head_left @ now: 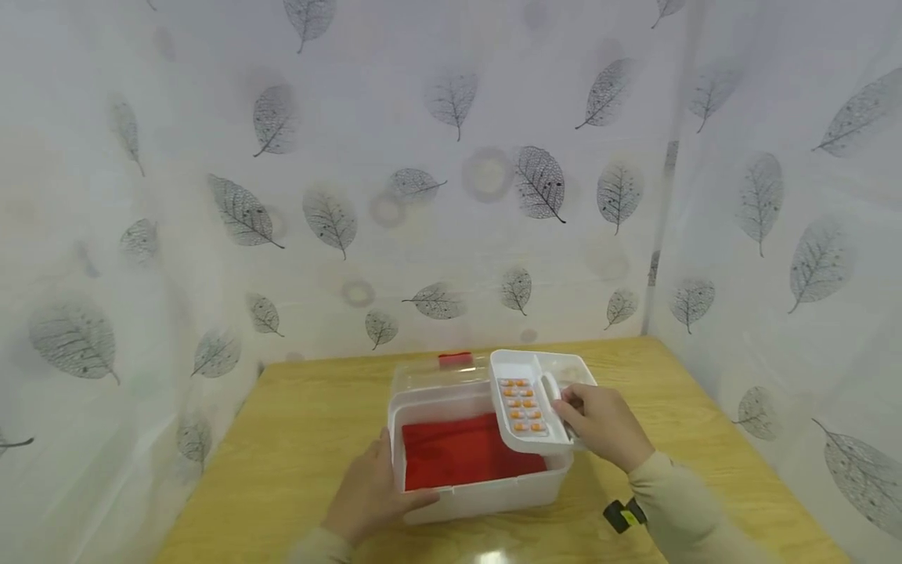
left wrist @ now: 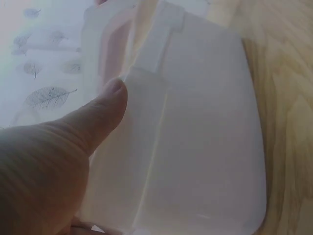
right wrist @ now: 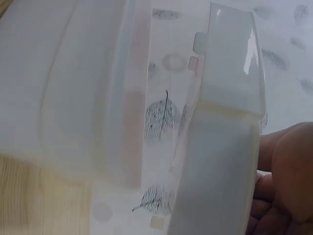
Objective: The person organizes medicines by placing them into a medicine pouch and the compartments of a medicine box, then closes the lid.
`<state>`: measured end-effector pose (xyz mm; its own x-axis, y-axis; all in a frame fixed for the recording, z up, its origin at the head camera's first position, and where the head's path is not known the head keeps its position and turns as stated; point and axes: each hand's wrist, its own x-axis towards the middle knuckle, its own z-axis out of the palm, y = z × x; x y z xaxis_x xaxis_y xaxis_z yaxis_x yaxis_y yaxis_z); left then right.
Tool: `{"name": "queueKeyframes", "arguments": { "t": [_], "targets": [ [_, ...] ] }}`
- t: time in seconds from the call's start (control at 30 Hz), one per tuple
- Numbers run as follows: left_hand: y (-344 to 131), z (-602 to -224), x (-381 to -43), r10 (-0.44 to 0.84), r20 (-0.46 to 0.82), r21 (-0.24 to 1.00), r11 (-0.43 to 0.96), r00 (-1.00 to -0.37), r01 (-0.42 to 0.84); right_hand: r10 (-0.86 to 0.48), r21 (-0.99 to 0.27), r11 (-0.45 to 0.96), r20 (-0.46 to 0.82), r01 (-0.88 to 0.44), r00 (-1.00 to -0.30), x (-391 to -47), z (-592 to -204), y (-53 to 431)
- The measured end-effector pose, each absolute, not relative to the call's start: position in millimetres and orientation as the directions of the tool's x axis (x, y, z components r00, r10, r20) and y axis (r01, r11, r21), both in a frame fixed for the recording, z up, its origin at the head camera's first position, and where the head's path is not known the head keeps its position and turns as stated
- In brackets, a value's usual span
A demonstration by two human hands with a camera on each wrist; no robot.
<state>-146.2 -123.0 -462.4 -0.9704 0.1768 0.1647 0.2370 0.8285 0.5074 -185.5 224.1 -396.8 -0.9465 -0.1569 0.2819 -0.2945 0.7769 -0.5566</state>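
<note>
A white plastic medicine box [head_left: 486, 495] stands on the table with its transparent lid [head_left: 430, 377] swung back. Inside lies a red cloth-like piece [head_left: 465, 450]. My left hand [head_left: 369, 486] holds the box's front left corner; in the left wrist view the thumb [left wrist: 110, 98] lies against the wall near the rim. Above the box's right end, my right hand [head_left: 606, 423] grips the handle [head_left: 552, 389] of a white divided tray [head_left: 517, 365]. The tray is tilted and carries a blister pack of orange-and-white capsules [head_left: 523, 406]. In the right wrist view, a gap separates tray [right wrist: 215, 166] and box [right wrist: 73, 88].
The wooden table [head_left: 296, 423] extends around the box. Leaf-patterned curtains [head_left: 451, 235] enclose its back and sides. A small black and yellow object [head_left: 624, 516] is near the right sleeve. A red patch [head_left: 455, 359] shows by the lid's back edge.
</note>
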Motion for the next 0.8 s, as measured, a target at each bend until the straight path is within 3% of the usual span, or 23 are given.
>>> {"name": "queueKeyframes", "arguments": {
  "t": [0.33,0.57,0.8],
  "targets": [
    [-96,-460,-149,0.148,0.135,0.519,0.832,-0.980,0.197,-0.224,-0.529,0.776,0.278,-0.344,-0.934,-181,-395,171],
    [-92,-458,-150,0.214,0.189,0.569,0.772,-0.958,0.284,-0.280,-0.438,0.790,0.363,-0.428,-0.889,-179,-398,144],
    [-93,-464,-153,0.229,0.218,0.583,0.749,-0.949,0.315,-0.265,-0.476,0.788,0.312,-0.392,-0.912,-178,-408,126]
  ]
}}
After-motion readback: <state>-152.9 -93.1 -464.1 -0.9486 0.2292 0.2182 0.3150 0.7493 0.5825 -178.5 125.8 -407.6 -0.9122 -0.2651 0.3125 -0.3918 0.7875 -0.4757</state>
